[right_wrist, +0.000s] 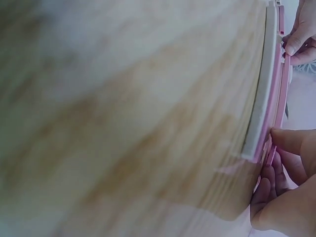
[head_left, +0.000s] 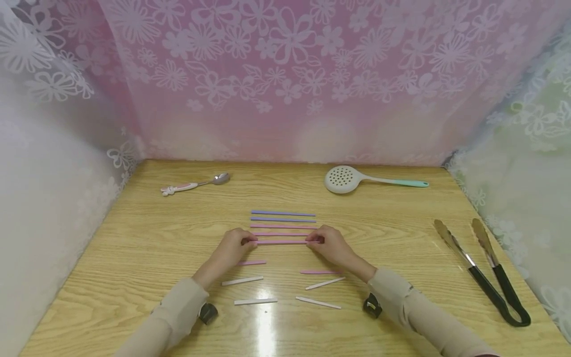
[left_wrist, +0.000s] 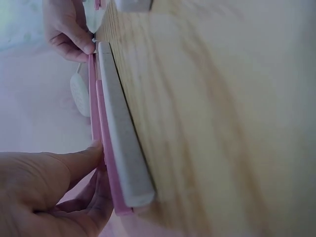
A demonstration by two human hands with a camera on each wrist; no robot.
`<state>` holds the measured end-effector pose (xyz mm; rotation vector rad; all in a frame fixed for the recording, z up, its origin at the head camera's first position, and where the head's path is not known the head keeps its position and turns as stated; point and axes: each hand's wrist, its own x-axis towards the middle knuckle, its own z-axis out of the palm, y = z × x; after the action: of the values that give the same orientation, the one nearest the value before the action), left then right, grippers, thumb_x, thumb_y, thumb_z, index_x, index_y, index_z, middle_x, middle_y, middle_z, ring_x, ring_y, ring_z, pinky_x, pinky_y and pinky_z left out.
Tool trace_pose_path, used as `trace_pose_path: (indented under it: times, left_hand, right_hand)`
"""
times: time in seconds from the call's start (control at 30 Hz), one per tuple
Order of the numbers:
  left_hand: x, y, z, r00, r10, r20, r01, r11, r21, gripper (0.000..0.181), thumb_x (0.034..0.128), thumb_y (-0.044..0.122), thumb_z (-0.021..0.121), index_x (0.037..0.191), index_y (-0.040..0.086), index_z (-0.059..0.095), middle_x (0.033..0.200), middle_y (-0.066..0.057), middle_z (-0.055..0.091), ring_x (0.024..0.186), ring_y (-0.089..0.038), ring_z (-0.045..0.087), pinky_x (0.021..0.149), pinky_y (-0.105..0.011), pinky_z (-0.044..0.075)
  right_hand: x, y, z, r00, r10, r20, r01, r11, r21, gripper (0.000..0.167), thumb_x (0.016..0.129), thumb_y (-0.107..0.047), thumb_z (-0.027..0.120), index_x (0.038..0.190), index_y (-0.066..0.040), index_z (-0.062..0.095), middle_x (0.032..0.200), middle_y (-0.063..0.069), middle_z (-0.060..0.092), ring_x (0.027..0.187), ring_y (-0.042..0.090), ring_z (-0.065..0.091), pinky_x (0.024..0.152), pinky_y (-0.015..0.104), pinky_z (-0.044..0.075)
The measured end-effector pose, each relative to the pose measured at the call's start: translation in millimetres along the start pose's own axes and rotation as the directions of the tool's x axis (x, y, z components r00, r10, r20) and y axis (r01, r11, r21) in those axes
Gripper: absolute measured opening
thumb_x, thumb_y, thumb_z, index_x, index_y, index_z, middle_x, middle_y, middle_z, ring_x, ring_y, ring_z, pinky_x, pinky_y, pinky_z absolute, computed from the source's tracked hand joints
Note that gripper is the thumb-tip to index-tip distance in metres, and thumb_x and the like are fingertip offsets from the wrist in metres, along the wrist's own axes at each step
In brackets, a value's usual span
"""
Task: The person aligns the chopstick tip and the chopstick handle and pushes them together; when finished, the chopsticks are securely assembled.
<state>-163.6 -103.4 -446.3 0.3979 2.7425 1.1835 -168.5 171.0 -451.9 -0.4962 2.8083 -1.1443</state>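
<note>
A slim pink stick [head_left: 282,242] lies crosswise in front of me, its two ends pinched between thumb and fingers of my left hand [head_left: 233,245] and my right hand [head_left: 332,244]. Just beyond it, two more long pink sticks [head_left: 281,234] and two blue sticks [head_left: 283,219] form a row of near-parallel lines. On the near side lie short pink sticks, one [head_left: 254,263] partly behind my left hand and another [head_left: 318,271] below my right. Both wrist views show a short white stick [left_wrist: 123,133] [right_wrist: 261,94] close to the camera, in front of the pink ones.
Several short white sticks [head_left: 256,301] lie nearest me, in left and right groups. A spoon [head_left: 196,185] is at the back left, a slotted skimmer [head_left: 342,179] at the back right. Black-handled tongs [head_left: 490,277] lie spread at the right. Flowered curtains [head_left: 290,99] surround the wooden table [head_left: 134,258].
</note>
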Motion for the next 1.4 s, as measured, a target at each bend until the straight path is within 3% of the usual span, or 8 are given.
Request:
trace_pose_path:
  times: [0.77,1.07,1.23,1.4]
  left_hand:
    - [3.2,-3.4,3.8,0.999,0.031,-0.035,-0.030,0.999,0.036,0.011,0.0854,0.003,0.069,0.095,0.000,0.072,0.082,-0.004,0.061,0.074,-0.013,0.053,0.066,-0.024,0.047]
    - [-4.3,-3.7,-1.9,0.998,0.029,-0.060,-0.029,1.000,0.005,0.013,0.0854,0.003,0.068,0.098,-0.001,0.071,0.086,-0.006,0.063,0.075,-0.013,0.053,0.066,-0.024,0.048]
    - [-12.2,-6.3,-10.4,0.997,0.061,-0.045,-0.062,0.998,-0.015,0.016,0.0886,0.008,0.066,0.103,0.000,0.069,0.092,-0.005,0.065,0.080,-0.013,0.057,0.072,-0.027,0.052]
    - [-21.4,-10.9,-16.3,0.987,0.158,-0.002,-0.158,0.987,-0.020,0.017,0.0907,0.009,0.063,0.105,0.001,0.069,0.094,-0.005,0.066,0.084,-0.015,0.059,0.075,-0.026,0.053]
  right_hand:
    - [0.2,1,-3,1.000,-0.028,0.000,0.028,0.999,-0.024,0.004,0.084,-0.003,0.069,0.087,-0.002,0.072,0.081,0.003,0.061,0.074,0.011,0.052,0.066,0.020,0.045]
    - [-2.5,-1,-6,1.000,-0.003,-0.017,0.003,1.000,0.007,0.008,0.085,-0.007,0.070,0.092,-0.003,0.072,0.086,0.004,0.065,0.081,0.016,0.059,0.074,0.026,0.051]
    - [-7.9,-5,-16,0.999,0.026,-0.019,-0.025,0.999,0.033,0.013,0.087,-0.013,0.069,0.096,-0.003,0.072,0.087,0.003,0.064,0.082,0.017,0.060,0.075,0.029,0.052]
    - [-17.6,-9,-27,1.000,0.009,0.023,-0.010,0.998,0.062,0.017,0.089,-0.015,0.067,0.100,-0.001,0.071,0.095,0.008,0.065,0.086,0.020,0.059,0.076,0.031,0.051]
